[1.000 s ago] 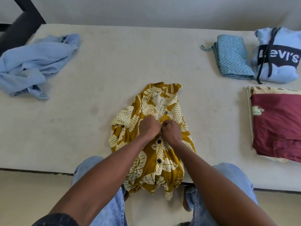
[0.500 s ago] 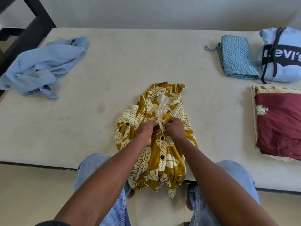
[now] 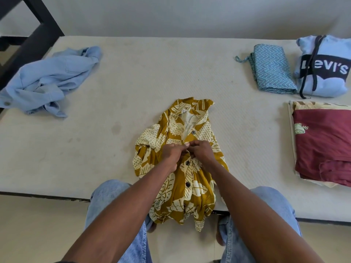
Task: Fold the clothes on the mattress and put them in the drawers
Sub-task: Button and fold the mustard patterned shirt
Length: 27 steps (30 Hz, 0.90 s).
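A mustard-yellow shirt (image 3: 180,185) with a cream leaf print lies front-up on the mattress (image 3: 133,103), its hem hanging over the near edge. Dark buttons run down its front; the collar points away from me. My left hand (image 3: 171,153) and my right hand (image 3: 202,151) meet at the shirt's button placket, mid-chest, both pinching the fabric edges there. A crumpled light blue shirt (image 3: 51,80) lies unfolded at the far left of the mattress.
Folded clothes lie at the right: a blue zigzag cloth (image 3: 272,70), a light blue Levi's hoodie (image 3: 322,67), and a maroon garment (image 3: 324,145) on a cream one. A dark frame (image 3: 36,31) stands at the far left. My denim-clad knees are below the mattress edge.
Both hands stay together on the placket and have shifted slightly toward the collar. The camera view has tilted a little, so everything sits somewhat lower in the frame.
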Tool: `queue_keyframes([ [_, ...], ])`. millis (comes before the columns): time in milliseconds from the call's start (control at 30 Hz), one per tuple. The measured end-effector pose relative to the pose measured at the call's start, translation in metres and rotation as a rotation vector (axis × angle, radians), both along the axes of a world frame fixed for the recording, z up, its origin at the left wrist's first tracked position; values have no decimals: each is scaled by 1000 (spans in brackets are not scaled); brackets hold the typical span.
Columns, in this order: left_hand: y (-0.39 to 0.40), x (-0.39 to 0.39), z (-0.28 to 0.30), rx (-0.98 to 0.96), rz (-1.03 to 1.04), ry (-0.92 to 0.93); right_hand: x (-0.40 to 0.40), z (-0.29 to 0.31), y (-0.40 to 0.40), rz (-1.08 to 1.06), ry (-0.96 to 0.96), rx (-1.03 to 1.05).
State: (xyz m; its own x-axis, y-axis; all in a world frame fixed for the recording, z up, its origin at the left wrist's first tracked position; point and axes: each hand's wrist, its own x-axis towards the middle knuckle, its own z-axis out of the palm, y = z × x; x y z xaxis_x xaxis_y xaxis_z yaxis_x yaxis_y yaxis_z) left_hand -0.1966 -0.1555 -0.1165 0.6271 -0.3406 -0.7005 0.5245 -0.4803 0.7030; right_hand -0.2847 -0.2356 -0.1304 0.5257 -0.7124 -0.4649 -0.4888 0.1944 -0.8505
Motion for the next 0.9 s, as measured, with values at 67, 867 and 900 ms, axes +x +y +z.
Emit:
queue_keyframes([
  [67, 0, 2, 0, 14, 35, 36, 0, 0, 0, 1, -19, 49],
  [867, 7, 12, 1, -63, 151, 167, 2, 4, 6, -32, -27, -48],
  [900, 7, 12, -1, -52, 149, 141, 2, 4, 6, -25, -34, -51],
])
